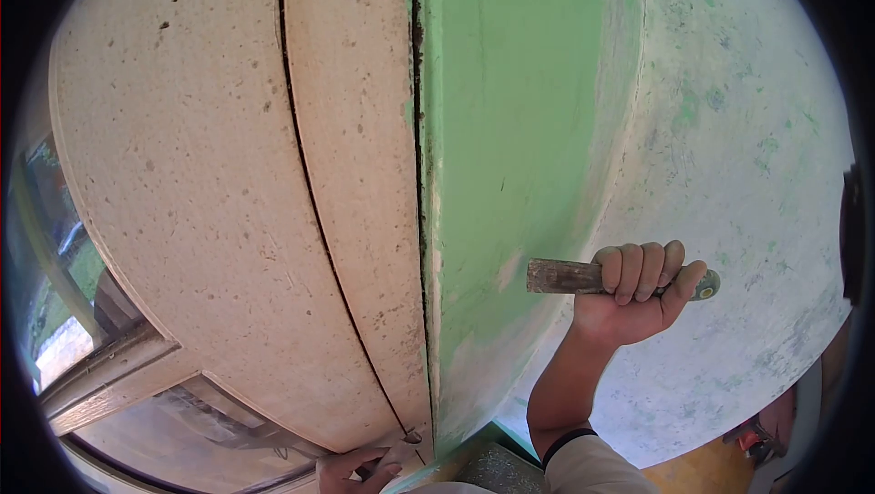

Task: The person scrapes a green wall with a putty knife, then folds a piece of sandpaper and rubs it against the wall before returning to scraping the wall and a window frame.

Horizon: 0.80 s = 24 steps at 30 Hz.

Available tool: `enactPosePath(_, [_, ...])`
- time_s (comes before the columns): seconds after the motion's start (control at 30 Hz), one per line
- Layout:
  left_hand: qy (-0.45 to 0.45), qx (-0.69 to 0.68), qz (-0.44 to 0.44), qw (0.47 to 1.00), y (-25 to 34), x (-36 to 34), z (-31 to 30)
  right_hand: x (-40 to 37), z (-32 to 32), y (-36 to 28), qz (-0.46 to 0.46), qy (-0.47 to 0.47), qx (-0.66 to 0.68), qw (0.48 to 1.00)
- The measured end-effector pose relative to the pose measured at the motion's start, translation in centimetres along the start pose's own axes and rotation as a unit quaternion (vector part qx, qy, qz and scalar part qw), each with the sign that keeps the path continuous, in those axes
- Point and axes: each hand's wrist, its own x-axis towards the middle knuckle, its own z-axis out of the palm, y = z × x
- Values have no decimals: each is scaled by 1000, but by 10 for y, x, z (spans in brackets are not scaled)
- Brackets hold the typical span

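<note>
My right hand [638,289] is closed around a worn wooden handle or block [570,277], held sideways in front of the green and whitish wall; its rounded end with a yellowish spot shows beyond my fingers. At the bottom, my left hand [357,470] is pinched around a small dark-handled tool, whose tip lies against the pale speckled panel [200,175] near the lower end of a dark groove. My fingers hide most of that tool. The green wall strip [510,111] runs beside the panel's edge.
On the left a window [64,266] shows greenery outside, with another glass pane [182,435] below it. A dark speckled surface [497,471] lies at the bottom centre. Red and dark items [755,439] are at the lower right, above a yellowish floor [706,471].
</note>
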Motion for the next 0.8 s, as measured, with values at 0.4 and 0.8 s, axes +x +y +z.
enactPosePath(0.4, [-19,1,-10,1000,0,-1,-3,7,12,3,17,26,-11,999])
enactPosePath(0.8, [-53,30,-1,998,-9,-5,-4,6,22,-2,-79,30,48,995])
